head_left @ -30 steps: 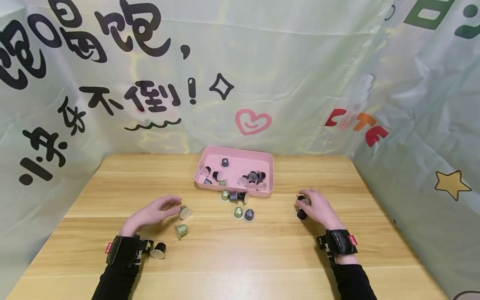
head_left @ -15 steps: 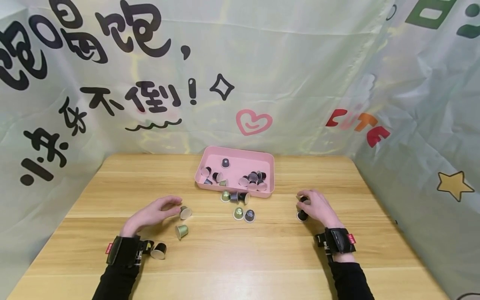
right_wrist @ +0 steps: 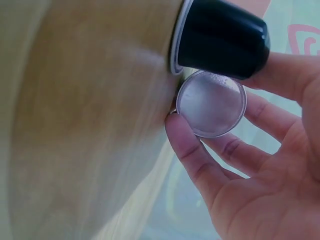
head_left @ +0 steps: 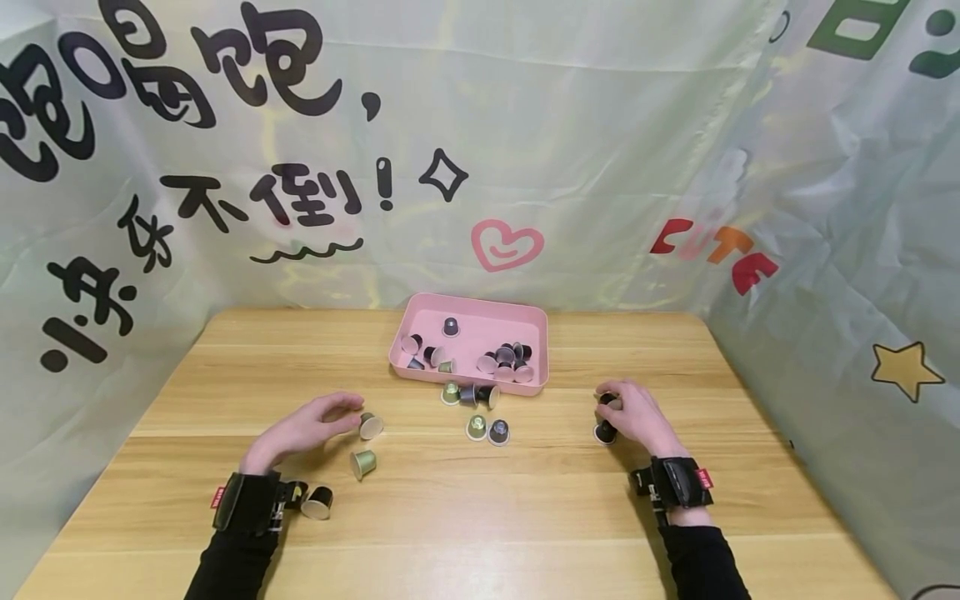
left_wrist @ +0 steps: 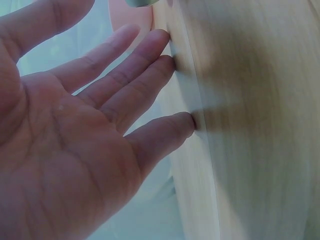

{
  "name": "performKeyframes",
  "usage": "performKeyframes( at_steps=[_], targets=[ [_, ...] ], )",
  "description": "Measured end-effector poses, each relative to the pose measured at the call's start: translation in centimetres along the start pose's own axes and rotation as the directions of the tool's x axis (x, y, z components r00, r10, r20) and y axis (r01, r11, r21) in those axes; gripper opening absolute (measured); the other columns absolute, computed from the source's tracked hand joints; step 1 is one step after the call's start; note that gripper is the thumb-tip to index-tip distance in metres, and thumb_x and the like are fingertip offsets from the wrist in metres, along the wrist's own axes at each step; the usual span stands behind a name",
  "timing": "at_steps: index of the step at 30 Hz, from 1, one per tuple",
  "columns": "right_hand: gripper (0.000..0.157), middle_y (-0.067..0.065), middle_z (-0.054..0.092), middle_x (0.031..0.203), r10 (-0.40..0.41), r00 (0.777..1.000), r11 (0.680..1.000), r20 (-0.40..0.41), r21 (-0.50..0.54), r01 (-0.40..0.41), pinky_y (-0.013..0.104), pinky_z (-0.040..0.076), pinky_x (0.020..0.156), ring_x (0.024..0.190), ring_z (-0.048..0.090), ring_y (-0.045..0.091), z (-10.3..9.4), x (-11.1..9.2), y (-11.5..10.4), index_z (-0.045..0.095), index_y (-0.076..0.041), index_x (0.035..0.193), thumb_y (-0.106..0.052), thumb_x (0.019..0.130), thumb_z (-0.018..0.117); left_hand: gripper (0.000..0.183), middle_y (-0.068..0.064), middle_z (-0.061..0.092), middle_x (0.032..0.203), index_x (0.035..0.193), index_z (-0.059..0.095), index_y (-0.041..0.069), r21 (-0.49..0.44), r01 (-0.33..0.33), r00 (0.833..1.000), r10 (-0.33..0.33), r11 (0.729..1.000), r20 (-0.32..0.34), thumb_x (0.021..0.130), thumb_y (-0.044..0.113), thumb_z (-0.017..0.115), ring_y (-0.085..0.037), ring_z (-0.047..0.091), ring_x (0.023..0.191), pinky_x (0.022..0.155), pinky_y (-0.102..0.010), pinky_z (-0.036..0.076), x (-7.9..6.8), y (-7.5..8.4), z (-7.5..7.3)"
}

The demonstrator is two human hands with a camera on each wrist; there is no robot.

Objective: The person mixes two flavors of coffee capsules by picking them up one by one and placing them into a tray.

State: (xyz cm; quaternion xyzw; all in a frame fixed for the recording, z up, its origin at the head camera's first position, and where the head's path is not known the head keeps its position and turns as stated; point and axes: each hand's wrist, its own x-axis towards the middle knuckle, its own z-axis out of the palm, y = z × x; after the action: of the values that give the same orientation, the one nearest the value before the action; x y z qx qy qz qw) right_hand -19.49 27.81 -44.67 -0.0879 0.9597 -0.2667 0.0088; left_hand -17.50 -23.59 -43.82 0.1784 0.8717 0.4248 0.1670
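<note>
In the head view my left hand (head_left: 318,419) hovers low over the table at left, fingers loosely bent, holding nothing. Just beyond its fingertips lies a coffee capsule (head_left: 371,427) on its side. A green capsule (head_left: 363,463) and a black one (head_left: 318,502) lie nearer the wrist. At right, my right hand (head_left: 636,414) pinches a black coffee capsule (head_left: 606,401), partly hidden by the fingers. The right wrist view shows this capsule's silvery lid (right_wrist: 212,104) facing the camera. Beside it a second black capsule (right_wrist: 222,39) stands lid-down, overlapping the thumb.
A pink tray (head_left: 487,308) at the back centre holds several capsules. In front of it, a few more capsules (head_left: 468,394) line its edge, with a green capsule (head_left: 476,427) and a dark blue one (head_left: 498,431) closer. Printed cloth (head_left: 585,167) walls the wooden table (head_left: 487,517).
Under my right fingers, the farther capsule has turned from showing its pale lid to showing its black side. The left hand stays in place.
</note>
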Motion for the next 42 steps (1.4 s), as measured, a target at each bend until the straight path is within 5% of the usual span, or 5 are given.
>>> performKeyframes(
  at_steps=[12,21,35,42],
  targets=[
    [0.034,0.029,0.064,0.12,-0.058,0.995,0.997,-0.076,0.051,0.062,0.045,0.06,0.078,0.094,0.071,0.035,-0.4,0.2,-1.1,0.062,0.006,0.127,-0.007,0.096,0.062,0.053,-0.034,0.048,0.146,0.142,0.045,-0.011,0.007,0.004,1.0,-0.004,1.0,0.001,0.103,0.024,0.056,-0.052,0.041,0.14,0.117,-0.064,0.032,0.0,0.1,0.1],
    [0.03,0.022,0.065,0.115,-0.211,0.952,0.977,-0.222,-0.029,0.21,0.047,0.056,0.076,0.087,0.067,0.028,-0.5,1.6,-5.0,0.066,0.001,0.122,-0.005,0.092,0.068,0.055,-0.034,0.046,0.147,0.142,0.044,-0.011,-0.008,0.007,1.0,-0.007,1.0,0.0,0.102,0.025,0.056,-0.052,0.04,0.14,0.118,-0.064,0.031,-0.1,0.0,0.0],
    [0.036,0.024,0.068,0.122,-0.272,0.938,0.958,-0.217,0.028,0.284,0.057,0.051,0.1,0.112,0.064,0.04,2.1,5.7,-8.4,0.066,0.002,0.123,-0.005,0.088,0.073,0.053,-0.034,0.048,0.146,0.142,0.045,-0.011,0.009,-0.01,1.0,0.01,1.0,0.002,0.103,0.024,0.055,-0.052,0.041,0.14,0.117,-0.064,0.032,0.0,-0.1,0.1],
    [0.036,0.023,0.068,0.123,-0.258,0.949,0.961,-0.18,0.057,0.272,0.05,0.058,0.089,0.099,0.069,0.035,3.0,6.7,-9.0,0.065,0.003,0.122,-0.001,0.087,0.072,0.05,-0.035,0.049,0.144,0.14,0.046,-0.012,0.01,-0.027,1.0,0.027,1.0,0.0,0.103,0.021,0.055,-0.053,0.042,0.139,0.117,-0.063,0.033,0.0,-0.1,0.1]
  ],
)
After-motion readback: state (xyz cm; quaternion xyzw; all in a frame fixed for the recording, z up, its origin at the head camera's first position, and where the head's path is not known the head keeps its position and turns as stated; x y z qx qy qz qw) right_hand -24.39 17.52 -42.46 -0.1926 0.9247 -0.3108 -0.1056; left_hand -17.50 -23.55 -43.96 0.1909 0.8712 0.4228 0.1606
